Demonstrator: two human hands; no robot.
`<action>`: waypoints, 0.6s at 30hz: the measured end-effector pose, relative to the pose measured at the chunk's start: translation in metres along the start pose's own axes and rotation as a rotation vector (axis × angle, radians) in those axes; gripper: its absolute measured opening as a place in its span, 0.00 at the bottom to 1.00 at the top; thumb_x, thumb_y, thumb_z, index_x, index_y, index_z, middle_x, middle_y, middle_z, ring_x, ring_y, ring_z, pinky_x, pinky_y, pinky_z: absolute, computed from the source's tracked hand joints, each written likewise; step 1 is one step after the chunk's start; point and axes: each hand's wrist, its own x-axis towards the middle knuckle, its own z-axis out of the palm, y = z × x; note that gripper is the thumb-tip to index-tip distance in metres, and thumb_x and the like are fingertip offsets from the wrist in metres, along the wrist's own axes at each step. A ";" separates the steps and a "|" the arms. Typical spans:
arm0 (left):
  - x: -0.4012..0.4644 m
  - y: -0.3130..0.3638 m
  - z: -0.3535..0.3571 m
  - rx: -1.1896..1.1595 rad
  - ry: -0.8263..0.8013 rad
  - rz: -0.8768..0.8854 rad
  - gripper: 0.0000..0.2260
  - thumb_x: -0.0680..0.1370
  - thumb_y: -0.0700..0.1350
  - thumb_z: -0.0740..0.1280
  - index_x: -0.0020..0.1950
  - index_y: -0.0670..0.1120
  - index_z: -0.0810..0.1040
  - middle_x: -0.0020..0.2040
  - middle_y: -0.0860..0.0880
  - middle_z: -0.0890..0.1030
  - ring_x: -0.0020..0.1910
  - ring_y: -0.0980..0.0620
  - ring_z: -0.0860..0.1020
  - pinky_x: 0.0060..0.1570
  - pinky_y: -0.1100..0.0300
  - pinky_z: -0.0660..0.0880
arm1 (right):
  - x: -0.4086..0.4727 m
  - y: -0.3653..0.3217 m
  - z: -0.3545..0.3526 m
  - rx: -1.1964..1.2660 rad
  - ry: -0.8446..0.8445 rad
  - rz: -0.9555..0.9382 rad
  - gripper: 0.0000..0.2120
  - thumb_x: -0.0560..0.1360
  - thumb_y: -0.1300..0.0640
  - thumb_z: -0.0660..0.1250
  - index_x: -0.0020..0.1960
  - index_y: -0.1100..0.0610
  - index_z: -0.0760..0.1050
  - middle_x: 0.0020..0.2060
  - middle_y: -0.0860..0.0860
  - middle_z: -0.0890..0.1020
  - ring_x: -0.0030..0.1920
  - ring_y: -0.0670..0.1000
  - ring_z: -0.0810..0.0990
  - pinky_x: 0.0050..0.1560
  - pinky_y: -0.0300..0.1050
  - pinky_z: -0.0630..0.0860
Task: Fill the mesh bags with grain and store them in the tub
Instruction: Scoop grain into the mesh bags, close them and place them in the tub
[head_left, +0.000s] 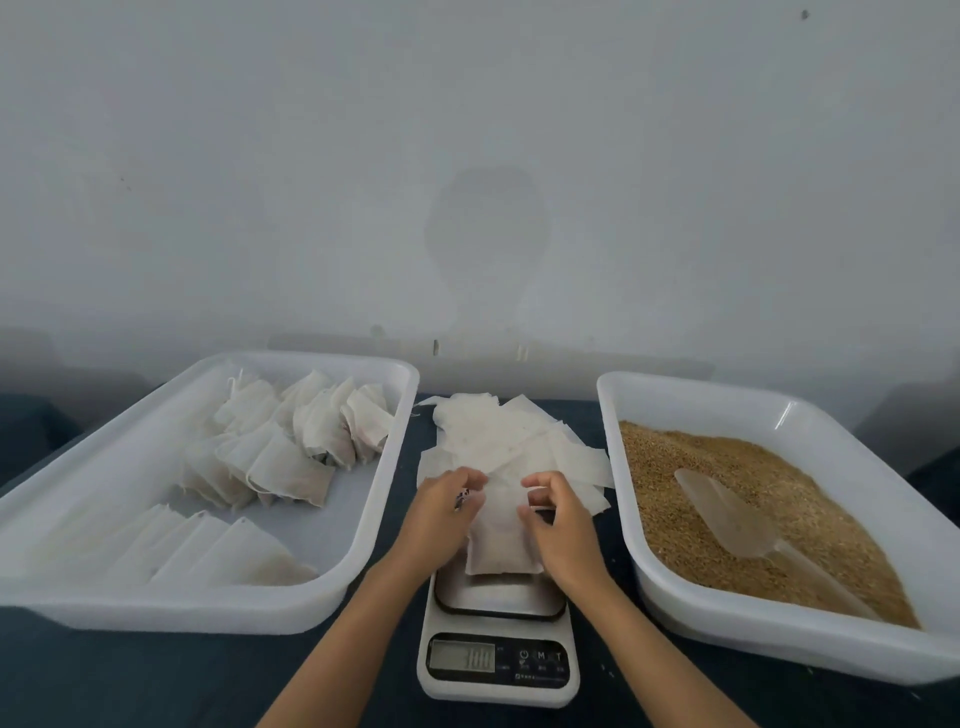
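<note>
Bag (501, 540) on scale (498, 644), standing upright on the platform, dark with grain in its lower part. Left hand (441, 512) and right hand (558, 522) both at its top edge, fingers curled and pinching the mesh from either side; probably closing the mouth, though the drawstring too small to make out. Display lit, digits blurred. Left tub (208, 608) already well stocked: a cluster of filled bags (291, 447) toward the far end, a second flat row along the near wall. Right tub (779, 644) holding plenty of grain (701, 499), with scoop (727, 519) lying idle on top. Empties (514, 441) heaped just behind the scale, many left. Judged roughly midway: this one filled and weighed, not yet stored; closing, then placing in left tub, then the rest of the heap.
</note>
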 end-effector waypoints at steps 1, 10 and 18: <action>0.002 0.005 0.000 0.020 -0.030 0.004 0.09 0.79 0.42 0.63 0.59 0.45 0.77 0.55 0.49 0.79 0.56 0.53 0.76 0.58 0.59 0.72 | 0.000 -0.003 0.001 0.007 0.010 -0.007 0.11 0.75 0.63 0.67 0.54 0.51 0.72 0.45 0.49 0.78 0.48 0.45 0.77 0.44 0.29 0.71; -0.009 0.039 -0.013 0.303 0.154 0.401 0.06 0.75 0.50 0.70 0.40 0.53 0.74 0.38 0.61 0.75 0.40 0.61 0.72 0.53 0.63 0.63 | -0.014 -0.031 -0.005 0.103 0.092 -0.123 0.10 0.75 0.61 0.68 0.51 0.49 0.71 0.41 0.47 0.78 0.44 0.43 0.78 0.47 0.35 0.75; 0.000 0.114 -0.024 0.189 0.393 0.593 0.06 0.72 0.43 0.72 0.38 0.46 0.76 0.35 0.56 0.78 0.35 0.55 0.75 0.46 0.59 0.68 | -0.033 -0.061 -0.055 0.285 0.112 -0.225 0.25 0.68 0.50 0.73 0.60 0.45 0.67 0.50 0.39 0.78 0.53 0.40 0.77 0.54 0.31 0.72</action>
